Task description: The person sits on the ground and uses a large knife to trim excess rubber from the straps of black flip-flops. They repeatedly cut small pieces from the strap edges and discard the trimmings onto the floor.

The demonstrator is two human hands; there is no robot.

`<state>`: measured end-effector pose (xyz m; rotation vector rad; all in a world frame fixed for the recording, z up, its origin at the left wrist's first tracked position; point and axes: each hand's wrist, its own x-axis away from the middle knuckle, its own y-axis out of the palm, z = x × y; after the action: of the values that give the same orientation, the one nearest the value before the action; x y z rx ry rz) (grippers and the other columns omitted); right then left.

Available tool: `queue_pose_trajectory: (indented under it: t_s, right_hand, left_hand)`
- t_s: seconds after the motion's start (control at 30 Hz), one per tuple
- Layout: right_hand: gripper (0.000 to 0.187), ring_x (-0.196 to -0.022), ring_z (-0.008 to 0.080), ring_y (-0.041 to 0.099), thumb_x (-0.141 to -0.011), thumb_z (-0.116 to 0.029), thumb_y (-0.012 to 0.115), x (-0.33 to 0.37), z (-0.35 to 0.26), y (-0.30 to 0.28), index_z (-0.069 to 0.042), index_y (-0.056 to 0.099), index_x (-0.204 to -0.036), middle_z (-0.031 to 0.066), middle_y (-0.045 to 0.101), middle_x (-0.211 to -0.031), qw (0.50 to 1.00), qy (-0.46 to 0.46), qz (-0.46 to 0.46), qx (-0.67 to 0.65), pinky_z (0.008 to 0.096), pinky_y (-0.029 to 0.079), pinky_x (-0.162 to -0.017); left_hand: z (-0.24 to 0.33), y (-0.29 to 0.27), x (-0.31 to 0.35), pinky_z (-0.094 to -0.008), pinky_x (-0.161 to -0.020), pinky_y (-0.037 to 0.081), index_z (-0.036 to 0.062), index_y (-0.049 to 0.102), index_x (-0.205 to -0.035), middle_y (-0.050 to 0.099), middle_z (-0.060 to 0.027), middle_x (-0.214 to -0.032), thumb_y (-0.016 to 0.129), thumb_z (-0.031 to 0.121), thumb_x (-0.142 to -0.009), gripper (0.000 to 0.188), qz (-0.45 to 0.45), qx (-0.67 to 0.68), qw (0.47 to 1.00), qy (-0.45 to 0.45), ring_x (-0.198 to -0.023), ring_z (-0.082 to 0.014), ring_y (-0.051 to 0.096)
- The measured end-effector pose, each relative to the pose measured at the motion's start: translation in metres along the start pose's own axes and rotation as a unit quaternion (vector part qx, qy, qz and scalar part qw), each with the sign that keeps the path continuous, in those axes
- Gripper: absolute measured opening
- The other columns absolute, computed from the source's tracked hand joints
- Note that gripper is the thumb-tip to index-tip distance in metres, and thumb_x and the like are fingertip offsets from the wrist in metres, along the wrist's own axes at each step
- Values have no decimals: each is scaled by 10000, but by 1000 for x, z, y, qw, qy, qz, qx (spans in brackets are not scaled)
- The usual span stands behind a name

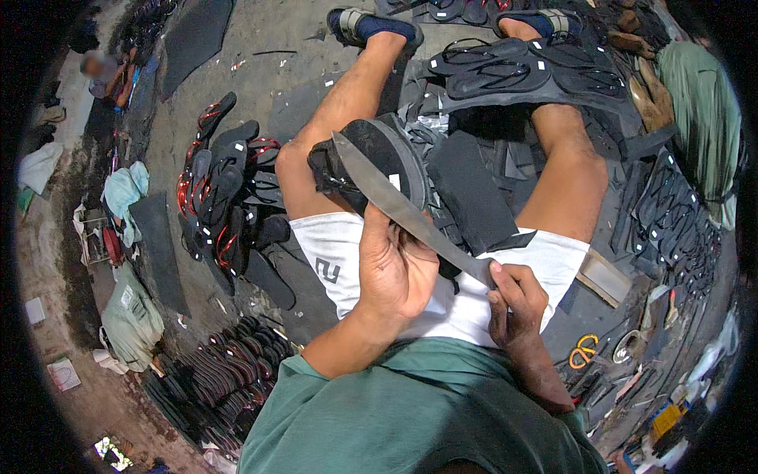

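Note:
A long, curved grey knife (410, 223) slants across my lap, its tip toward the upper left. My right hand (517, 300) is closed round its lower right end, thumb and finger pressing on the metal. My left hand (399, 272) has its palm turned up and its fingers curled at the middle of the blade, with the thumb along its lower edge. Parts of those fingers are hidden by the blade. Just beyond the knife, between my knees, is a rounded black piece (383, 154) with a white label. A flat black slab (474, 186) leans to its right.
Black flip-flops (493, 75) lie on a board by my right shin. Red-strapped sandals (221, 178) are heaped to the left, and stacked soles (229, 359) sit lower left. More sandals (671, 213), yellow-handled scissors (583, 351) and a block (604, 276) are at the right. Another person (110, 71) sits far left.

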<state>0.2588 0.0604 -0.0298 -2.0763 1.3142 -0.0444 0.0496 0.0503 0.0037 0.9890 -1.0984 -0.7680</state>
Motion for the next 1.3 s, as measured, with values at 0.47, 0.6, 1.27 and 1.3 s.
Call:
queue_pose_trajectory:
  t_s: [0.47, 0.6, 1.27, 1.3]
  right_hand:
    - [453, -764, 314, 656, -841, -167, 760, 3, 3, 8, -144, 653, -1281, 134, 654, -921, 998, 19, 40, 41, 399, 536, -660]
    - [459, -766, 313, 657, -827, -149, 763, -14, -5, 7, -136, 668, -1276, 134, 655, -918, 997, 34, 27, 57, 398, 536, -663]
    - [510, -753, 310, 669, -866, -64, 725, -39, -27, -10, -136, 622, -1360, 142, 653, -897, 985, 80, -126, -86, 375, 545, -667]
    - [564, -767, 302, 670, -847, -43, 738, -29, -24, -12, -143, 599, -1384, 138, 656, -908, 982, 90, -131, -106, 368, 549, -689]
  left_hand:
    - [-8, 20, -3, -345, -888, 593, 87, 678, -1147, 734, -101, -1061, 678, 276, -980, 252, 28, 2, 999, 40, -997, -206, 708]
    - [-4, 10, -2, -290, -835, 622, 82, 658, -1182, 734, -77, -1086, 649, 282, -1001, 271, -3, -5, 1000, 22, -995, -182, 713]
    - [-7, -25, 39, -273, -843, 592, 64, 596, -1268, 685, -82, -1202, 636, 262, -1003, 333, 30, -121, 992, 19, -1058, -170, 681]
    - [-9, -29, 40, -287, -874, 586, 62, 594, -1272, 683, -83, -1208, 637, 266, -1002, 341, 23, -111, 993, 14, -1067, -175, 679]
